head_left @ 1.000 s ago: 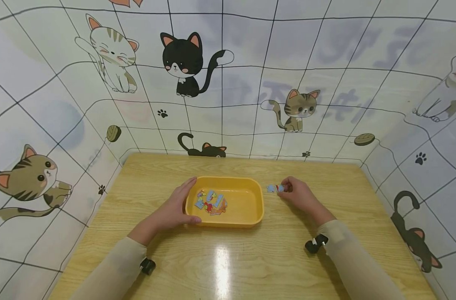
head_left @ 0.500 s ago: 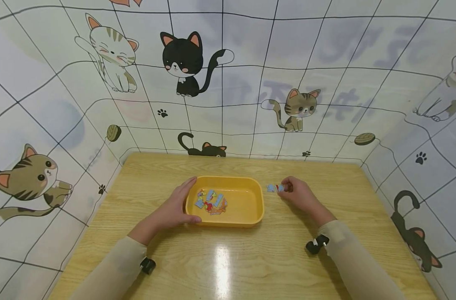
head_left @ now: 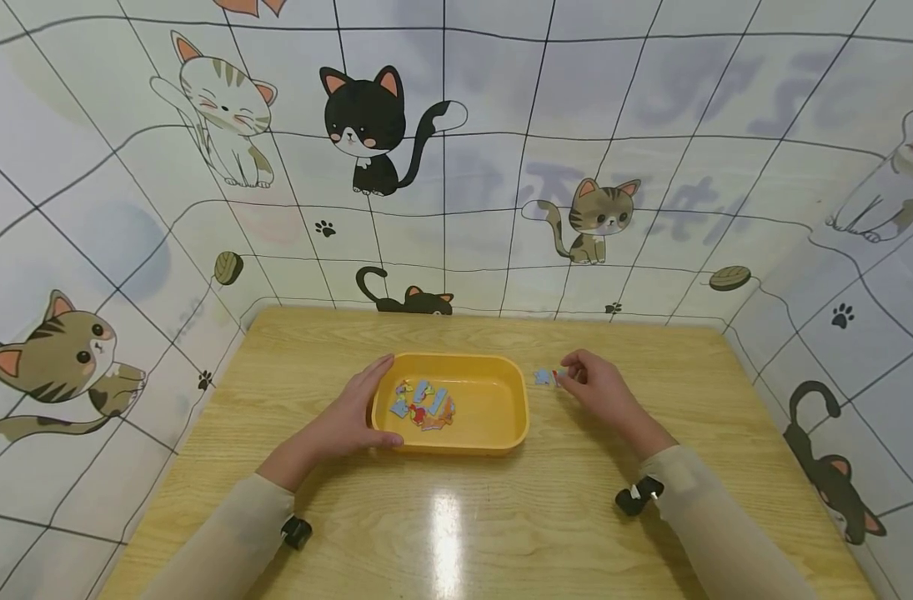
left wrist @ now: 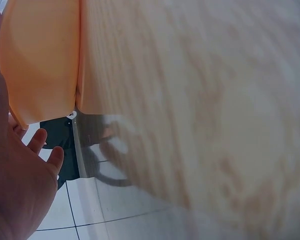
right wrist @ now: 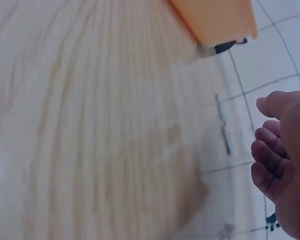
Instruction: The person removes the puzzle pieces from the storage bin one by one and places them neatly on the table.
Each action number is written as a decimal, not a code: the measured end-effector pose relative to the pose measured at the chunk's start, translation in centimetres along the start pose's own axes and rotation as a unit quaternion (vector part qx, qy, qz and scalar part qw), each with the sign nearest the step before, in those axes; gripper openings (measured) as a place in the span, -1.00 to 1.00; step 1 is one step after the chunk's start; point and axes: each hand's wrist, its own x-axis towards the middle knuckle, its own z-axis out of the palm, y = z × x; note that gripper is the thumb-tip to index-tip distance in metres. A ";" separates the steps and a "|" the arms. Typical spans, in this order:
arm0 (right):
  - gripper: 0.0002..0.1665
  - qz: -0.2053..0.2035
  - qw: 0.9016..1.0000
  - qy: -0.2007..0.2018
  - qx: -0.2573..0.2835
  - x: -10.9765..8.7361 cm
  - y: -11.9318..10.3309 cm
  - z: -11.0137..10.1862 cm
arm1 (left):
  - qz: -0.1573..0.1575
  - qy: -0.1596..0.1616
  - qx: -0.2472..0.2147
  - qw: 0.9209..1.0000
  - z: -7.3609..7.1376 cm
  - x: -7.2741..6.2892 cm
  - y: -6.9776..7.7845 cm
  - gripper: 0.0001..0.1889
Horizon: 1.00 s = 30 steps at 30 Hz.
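A yellow plastic tray [head_left: 489, 408] lies on the table, with several small jigsaw puzzle pieces [head_left: 437, 402] gathered in its left half. My left hand [head_left: 342, 421] holds the tray's left end, thumb on the near side and fingers at the far corner. Right of the tray, two blue puzzle pieces [head_left: 542, 377] lie side by side; the right one, with some red, is partly hidden by my fingers. My right hand [head_left: 602, 393] hovers just over it, fingers loosely bent and holding nothing. In the right wrist view the puzzle pieces [right wrist: 222, 125] appear edge-on, flat on the table and apart from the fingers.
The light wooden table [head_left: 546, 517] carries a bright glare spot near its front. A cat-printed, gridded sheet [head_left: 486, 167] stands behind the table and along both sides. A small black device [head_left: 297, 532] is worn at the left wrist, and another device [head_left: 638, 497] at the right.
The right hand has let go of the right-hand puzzle piece and risen slightly off it. The left hand and the tray have stayed in place.
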 end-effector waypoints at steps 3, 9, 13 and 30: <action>-0.64 -0.018 1.000 0.005 0.002 0.0 -1.3 0.0 | 0.001 0.001 -0.002 1.000 0.0 0.0 0.1 0.48; -0.62 -0.047 0.999 0.006 0.017 -0.1 -4.0 0.0 | -0.004 -0.001 0.000 1.000 0.0 0.0 0.2 0.48; -0.67 -0.061 0.998 0.002 0.021 -0.2 -5.3 0.1 | -0.005 -0.001 -0.001 1.000 -0.1 -0.1 0.3 0.48; -0.59 -0.129 0.991 -0.039 -0.019 0.0 -9.0 1.0 | -0.004 -0.002 -0.002 1.000 0.0 -0.1 0.2 0.49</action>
